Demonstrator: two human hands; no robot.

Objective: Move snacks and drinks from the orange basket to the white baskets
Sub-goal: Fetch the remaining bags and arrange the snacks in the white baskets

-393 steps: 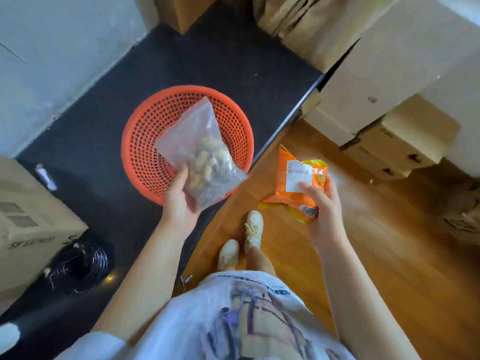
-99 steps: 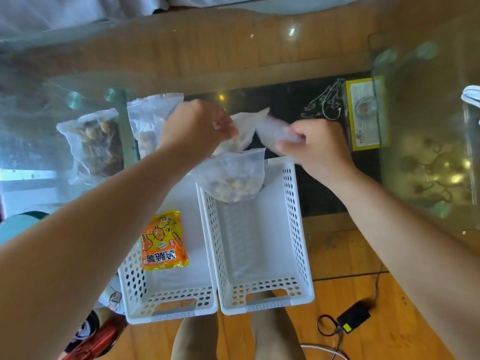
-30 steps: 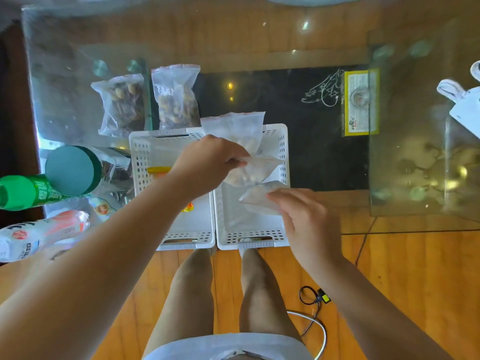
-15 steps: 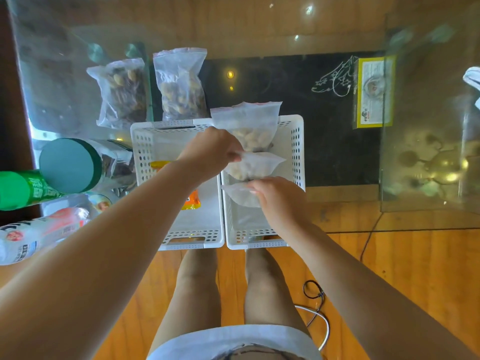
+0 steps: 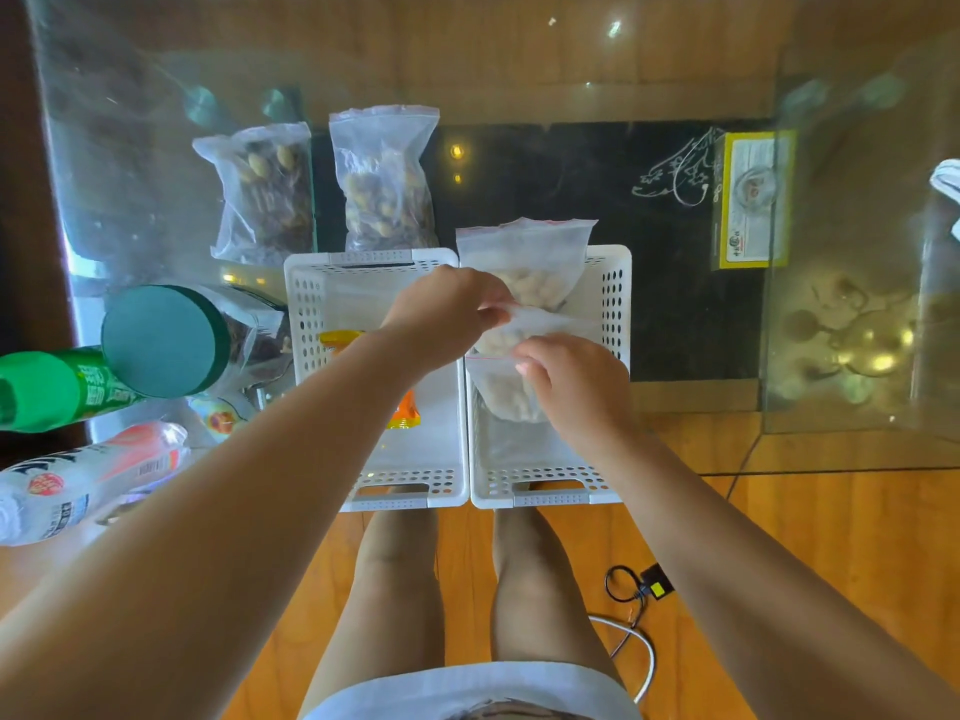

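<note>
Nearest the camera: bare legs (image 5: 400, 579) over the wood floor (image 5: 831, 537), with a cable and a small black plug (image 5: 655, 586) lying to the right. Two white baskets sit side by side at the near edge of the glass table (image 5: 519, 59), touching along their long walls. The left basket (image 5: 410, 491) holds an orange snack packet (image 5: 402, 410), mostly hidden under the left forearm. The right basket (image 5: 550, 493) holds clear zip bags of pale nuts. Right hand (image 5: 576, 384) is over the right basket, fingers curled on the top edge of the near nut bag (image 5: 501, 394), which sits inside the basket. Left hand (image 5: 447, 314) reaches across from the left and pinches the top of the middle nut bag (image 5: 506, 337), just behind the near one. A third nut bag (image 5: 530, 265) stands upright against the basket's far wall, its top sticking up past the rim. Left of the baskets, on the table: a clear drink bottle with a red label (image 5: 78, 483) lying on its side, a green bottle (image 5: 47, 389), and a dark green round lid or can (image 5: 161, 340). Beyond the baskets, two more bags of darker mixed nuts: left one (image 5: 262, 194), right one (image 5: 384, 181), standing just behind the left basket. Far right, under the glass, a yellow-framed card (image 5: 750, 200). Orange basket not in view.
</note>
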